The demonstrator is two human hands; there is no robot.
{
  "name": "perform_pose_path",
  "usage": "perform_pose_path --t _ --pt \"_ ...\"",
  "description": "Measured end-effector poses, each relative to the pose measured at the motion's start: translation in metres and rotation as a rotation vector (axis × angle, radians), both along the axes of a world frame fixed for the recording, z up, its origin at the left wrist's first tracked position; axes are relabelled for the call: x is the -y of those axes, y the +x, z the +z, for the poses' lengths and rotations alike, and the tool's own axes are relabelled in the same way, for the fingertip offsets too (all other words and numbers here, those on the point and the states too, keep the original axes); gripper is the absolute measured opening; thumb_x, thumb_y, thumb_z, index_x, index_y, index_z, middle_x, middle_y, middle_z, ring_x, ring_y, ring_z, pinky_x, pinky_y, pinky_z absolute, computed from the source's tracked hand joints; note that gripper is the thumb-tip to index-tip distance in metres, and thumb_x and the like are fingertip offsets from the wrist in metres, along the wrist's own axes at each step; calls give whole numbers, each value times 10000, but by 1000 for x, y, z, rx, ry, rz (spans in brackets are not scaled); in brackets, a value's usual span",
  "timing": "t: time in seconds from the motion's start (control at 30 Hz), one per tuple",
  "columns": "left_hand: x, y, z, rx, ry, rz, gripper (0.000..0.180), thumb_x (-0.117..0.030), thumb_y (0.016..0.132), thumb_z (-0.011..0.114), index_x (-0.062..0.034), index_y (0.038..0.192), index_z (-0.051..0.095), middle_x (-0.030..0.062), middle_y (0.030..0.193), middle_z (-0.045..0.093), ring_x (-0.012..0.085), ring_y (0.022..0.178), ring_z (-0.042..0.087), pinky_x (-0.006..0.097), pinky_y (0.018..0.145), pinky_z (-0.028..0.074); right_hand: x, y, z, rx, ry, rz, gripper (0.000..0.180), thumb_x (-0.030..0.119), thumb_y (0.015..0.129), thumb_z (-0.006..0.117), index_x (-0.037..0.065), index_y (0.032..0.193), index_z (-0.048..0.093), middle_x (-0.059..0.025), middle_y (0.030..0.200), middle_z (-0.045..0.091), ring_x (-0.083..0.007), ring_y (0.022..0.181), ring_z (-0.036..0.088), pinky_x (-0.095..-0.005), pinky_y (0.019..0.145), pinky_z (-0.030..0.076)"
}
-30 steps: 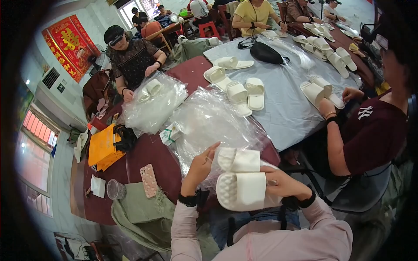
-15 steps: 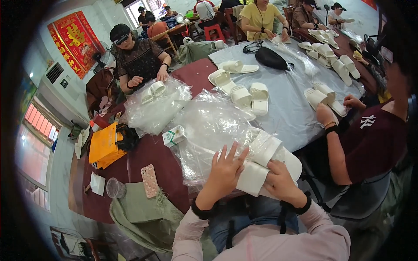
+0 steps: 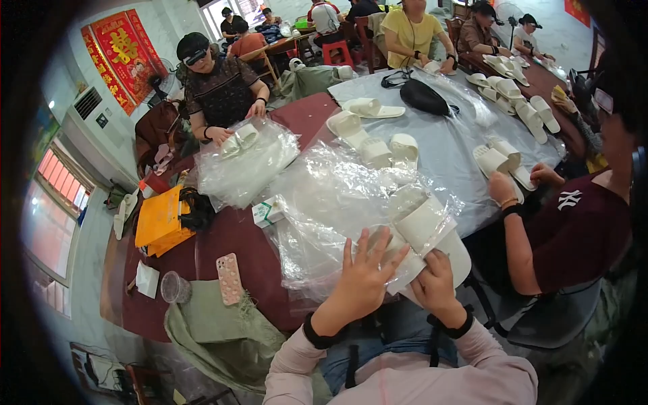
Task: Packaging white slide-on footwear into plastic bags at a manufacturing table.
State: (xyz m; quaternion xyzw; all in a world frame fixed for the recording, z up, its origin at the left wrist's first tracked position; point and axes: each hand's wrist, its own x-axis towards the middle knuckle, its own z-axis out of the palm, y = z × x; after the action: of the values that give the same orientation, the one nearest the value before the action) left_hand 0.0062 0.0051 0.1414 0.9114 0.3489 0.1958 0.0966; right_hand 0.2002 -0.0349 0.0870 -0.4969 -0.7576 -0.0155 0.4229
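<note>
My right hand grips the heel end of a pair of white slippers that lies partly inside a clear plastic bag at the table's near edge. With fingers spread, my left hand rests flat on the bag and the slippers just to their left. The bag's loose film covers the slippers' front halves.
A dark red table carries a pink phone, a clear cup, an orange bag and a small white box. More white slippers lie on a grey cloth. People sit across and at my right, handling slippers.
The slipper pair was held up before me; it has gone down and to the right into the clear bag. My left hand has opened flat over the bag.
</note>
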Motion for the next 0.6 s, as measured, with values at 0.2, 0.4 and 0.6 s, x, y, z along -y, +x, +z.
perform_pose_path --t 0.2,0.4,0.6 --pt "-18 -14 -8 -17 185 203 743 61 737 481 -99 1446 326 180 1516 227 474 1364 211 649 1061 158 -4 0 3 -260 -75 -44 397 -48 711 569 1 1099 639 -193 1146 561 -349 1029 537 -385 897 413" --pt "-25 -29 -17 8 -114 108 822 112 707 438 -82 1476 223 188 1522 203 500 1344 234 637 1060 203 -9 0 -6 -240 -85 -139 397 -55 704 604 -11 1097 624 -171 1052 558 -347 1009 532 -385 856 432" --pt "-22 -27 -21 -55 -181 79 886 126 684 482 -111 1487 193 216 1524 165 514 1341 224 636 1040 256 -5 -9 -13 -42 -70 -88 256 62 674 674 -22 910 627 -194 1027 535 -391 975 510 -453 791 407"
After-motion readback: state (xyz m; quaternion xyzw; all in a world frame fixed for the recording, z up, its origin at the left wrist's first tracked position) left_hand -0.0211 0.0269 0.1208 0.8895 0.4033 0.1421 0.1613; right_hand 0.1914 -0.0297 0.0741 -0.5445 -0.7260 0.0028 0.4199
